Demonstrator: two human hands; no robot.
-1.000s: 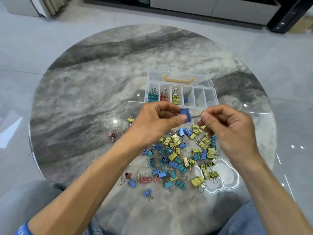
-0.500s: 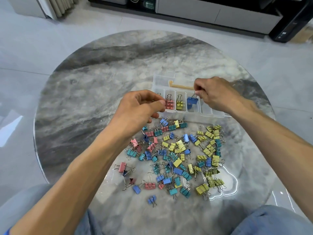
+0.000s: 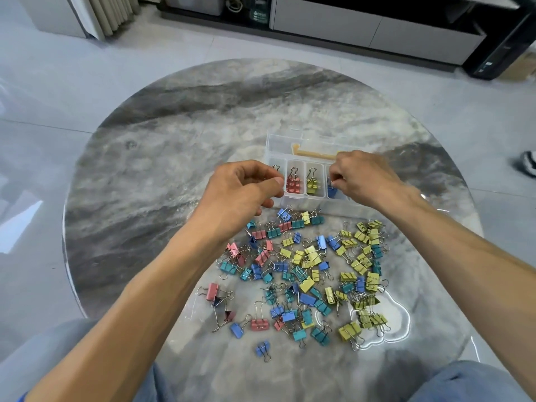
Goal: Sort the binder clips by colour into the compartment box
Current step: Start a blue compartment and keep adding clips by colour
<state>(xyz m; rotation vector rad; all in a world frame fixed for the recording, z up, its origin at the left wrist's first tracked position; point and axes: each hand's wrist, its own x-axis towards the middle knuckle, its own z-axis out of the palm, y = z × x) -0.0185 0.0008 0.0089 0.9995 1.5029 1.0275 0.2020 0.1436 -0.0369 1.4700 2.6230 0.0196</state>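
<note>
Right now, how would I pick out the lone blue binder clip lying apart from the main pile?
Start at the round marble table and find the pile of binder clips below the compartment box. Go to the pile's near edge. The lone blue binder clip lies past it, nearest the person, touching no other clip.

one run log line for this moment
right hand: lowering blue binder clip into compartment box | left hand: curled, empty | pile: unsorted

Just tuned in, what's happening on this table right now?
A person is sorting binder clips by colour. The right hand is lowering a blue clip into a slot of the clear box, beside slots holding red clips and yellow clips. The left hand hovers, curled. A big mixed pile waits on the table.
</note>
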